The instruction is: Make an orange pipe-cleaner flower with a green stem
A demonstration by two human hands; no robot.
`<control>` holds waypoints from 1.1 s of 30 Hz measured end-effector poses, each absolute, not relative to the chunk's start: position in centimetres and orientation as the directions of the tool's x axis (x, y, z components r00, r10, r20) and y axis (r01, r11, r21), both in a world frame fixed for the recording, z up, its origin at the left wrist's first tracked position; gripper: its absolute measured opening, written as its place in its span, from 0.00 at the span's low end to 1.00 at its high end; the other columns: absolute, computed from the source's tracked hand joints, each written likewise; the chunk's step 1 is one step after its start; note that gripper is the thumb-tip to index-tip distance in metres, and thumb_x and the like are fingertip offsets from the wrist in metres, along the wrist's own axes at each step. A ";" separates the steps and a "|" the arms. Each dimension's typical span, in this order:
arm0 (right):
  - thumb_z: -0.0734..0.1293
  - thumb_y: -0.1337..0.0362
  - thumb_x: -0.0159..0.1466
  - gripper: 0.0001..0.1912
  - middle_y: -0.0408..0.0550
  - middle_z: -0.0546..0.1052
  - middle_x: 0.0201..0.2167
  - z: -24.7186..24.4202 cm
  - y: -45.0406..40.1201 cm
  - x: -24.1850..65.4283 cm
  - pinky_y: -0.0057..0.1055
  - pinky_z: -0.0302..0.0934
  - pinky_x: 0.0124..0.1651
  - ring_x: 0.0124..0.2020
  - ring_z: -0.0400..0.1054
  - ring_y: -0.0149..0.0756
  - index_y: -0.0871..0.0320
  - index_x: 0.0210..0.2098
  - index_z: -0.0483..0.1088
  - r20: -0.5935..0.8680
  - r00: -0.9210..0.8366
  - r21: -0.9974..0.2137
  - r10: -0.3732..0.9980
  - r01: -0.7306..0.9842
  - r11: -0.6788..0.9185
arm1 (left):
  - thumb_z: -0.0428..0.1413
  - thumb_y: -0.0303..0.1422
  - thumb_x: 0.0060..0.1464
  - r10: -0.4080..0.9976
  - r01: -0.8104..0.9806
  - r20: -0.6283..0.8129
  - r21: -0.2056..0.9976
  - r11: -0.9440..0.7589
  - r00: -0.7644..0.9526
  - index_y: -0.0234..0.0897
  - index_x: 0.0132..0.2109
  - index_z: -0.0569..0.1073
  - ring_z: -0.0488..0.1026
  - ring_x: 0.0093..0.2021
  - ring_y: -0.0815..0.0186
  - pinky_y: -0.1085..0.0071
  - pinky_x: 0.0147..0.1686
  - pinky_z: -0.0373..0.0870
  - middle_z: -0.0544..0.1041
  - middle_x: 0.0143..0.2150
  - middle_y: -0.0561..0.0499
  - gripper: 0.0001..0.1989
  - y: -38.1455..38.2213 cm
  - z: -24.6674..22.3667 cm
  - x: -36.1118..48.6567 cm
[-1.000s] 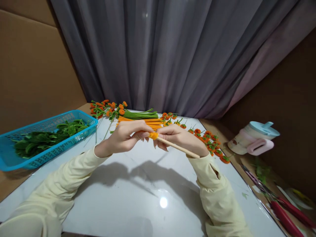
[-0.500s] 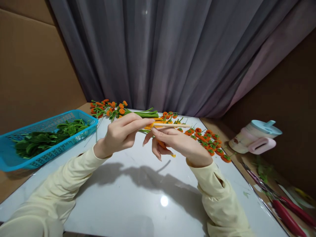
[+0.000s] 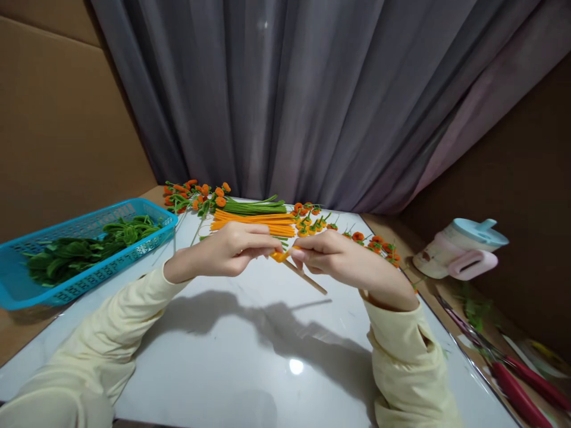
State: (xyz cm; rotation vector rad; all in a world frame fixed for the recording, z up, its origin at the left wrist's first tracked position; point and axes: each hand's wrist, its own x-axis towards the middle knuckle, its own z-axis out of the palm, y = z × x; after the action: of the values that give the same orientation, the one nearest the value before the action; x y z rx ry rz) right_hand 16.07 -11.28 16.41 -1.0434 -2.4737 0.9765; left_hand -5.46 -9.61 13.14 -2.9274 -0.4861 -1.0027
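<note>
Above white tabletop [image 3: 214, 368]: left hand [image 3: 227, 249] pinches yellow-orange strip [image 3: 279, 257] at upper end of wooden stick [image 3: 312, 282]. Right hand [image 3: 343, 261] pinches strip from opposite side. Cup [image 3: 459, 246] at right carries dark print, too small to read. Versus previous frame: stick slants down toward right, formerly near level above right hand; right fingers gathered, formerly spread.

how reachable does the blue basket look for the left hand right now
Probably yes: nothing bulky lies between the left hand and the blue basket, though that hand pinches the orange piece.
</note>
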 end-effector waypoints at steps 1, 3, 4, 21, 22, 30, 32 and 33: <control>0.57 0.62 0.64 0.16 0.38 0.55 0.16 16.5 -11.1 16.4 0.25 0.46 0.24 0.19 0.49 0.25 0.61 0.22 0.62 -0.007 -0.701 -0.699 0.713 0.513 0.498 | 0.45 0.21 0.57 0.288 0.260 0.605 0.137 -0.956 0.742 0.33 0.42 0.73 0.69 0.27 0.72 0.79 0.27 0.64 0.74 0.28 0.50 0.13 -9.8 13.4 -5.5; 0.58 0.59 0.64 0.17 0.38 0.54 0.16 16.6 -10.7 16.8 0.25 0.44 0.23 0.19 0.48 0.24 0.61 0.22 0.62 -0.031 -0.718 -0.741 0.695 0.484 0.466 | 0.47 0.22 0.58 0.314 0.218 0.617 0.228 -0.949 0.722 0.33 0.42 0.74 0.70 0.26 0.73 0.80 0.27 0.65 0.74 0.28 0.50 0.12 -10.1 13.7 -5.5; 0.58 0.57 0.64 0.18 0.37 0.53 0.17 16.6 -10.4 16.9 0.25 0.43 0.23 0.19 0.47 0.24 0.61 0.22 0.62 -0.052 -0.730 -0.767 0.681 0.466 0.440 | 0.47 0.23 0.58 0.335 0.201 0.623 0.276 -0.940 0.708 0.33 0.42 0.74 0.70 0.26 0.73 0.79 0.27 0.66 0.74 0.28 0.50 0.11 -10.2 13.8 -5.5; 0.51 0.58 0.68 0.18 0.34 0.52 0.12 14.0 -9.4 14.2 0.24 0.41 0.20 0.14 0.44 0.24 0.61 0.31 0.64 -0.010 -0.745 -0.922 0.667 0.265 0.282 | 0.43 0.18 0.55 0.257 0.420 0.873 0.067 -0.905 0.415 0.39 0.49 0.72 0.70 0.31 0.71 0.76 0.30 0.68 0.72 0.32 0.50 0.20 -9.3 11.7 -5.2; 0.52 0.58 0.68 0.18 0.34 0.53 0.13 14.1 -9.6 14.0 0.24 0.43 0.21 0.15 0.46 0.24 0.61 0.31 0.64 -0.023 -0.714 -0.889 0.699 0.334 0.313 | 0.43 0.17 0.54 0.235 0.455 0.863 0.006 -0.890 0.448 0.38 0.48 0.72 0.70 0.31 0.71 0.77 0.30 0.68 0.72 0.33 0.50 0.22 -9.2 11.7 -5.3; 0.56 0.66 0.66 0.15 0.41 0.63 0.19 15.0 -10.3 14.6 0.26 0.49 0.29 0.22 0.57 0.26 0.62 0.25 0.65 0.056 -0.646 -0.561 0.761 0.610 0.559 | 0.43 0.15 0.49 0.384 0.553 0.639 -0.078 -0.830 0.667 0.33 0.47 0.71 0.69 0.34 0.67 0.75 0.32 0.65 0.72 0.34 0.47 0.22 -8.9 11.7 -5.4; 0.56 0.66 0.65 0.15 0.41 0.63 0.18 15.2 -10.2 14.9 0.26 0.48 0.29 0.22 0.56 0.26 0.62 0.23 0.64 0.048 -0.655 -0.558 0.754 0.609 0.564 | 0.43 0.16 0.49 0.413 0.502 0.557 -0.007 -0.865 0.720 0.33 0.46 0.72 0.69 0.32 0.69 0.76 0.30 0.64 0.73 0.34 0.48 0.21 -9.1 12.1 -5.5; 0.57 0.66 0.65 0.16 0.40 0.62 0.17 15.3 -10.1 15.0 0.26 0.48 0.28 0.21 0.55 0.26 0.62 0.22 0.63 0.042 -0.661 -0.561 0.749 0.605 0.565 | 0.43 0.16 0.49 0.401 0.456 0.533 0.032 -0.889 0.745 0.33 0.45 0.72 0.69 0.31 0.70 0.77 0.29 0.64 0.73 0.33 0.49 0.21 -9.2 12.4 -5.6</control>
State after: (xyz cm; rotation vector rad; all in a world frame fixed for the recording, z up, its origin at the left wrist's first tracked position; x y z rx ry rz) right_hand 15.02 -10.08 15.27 -1.1199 -2.5251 0.7493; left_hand -5.55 -9.15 12.41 -2.8402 -0.6996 -0.8328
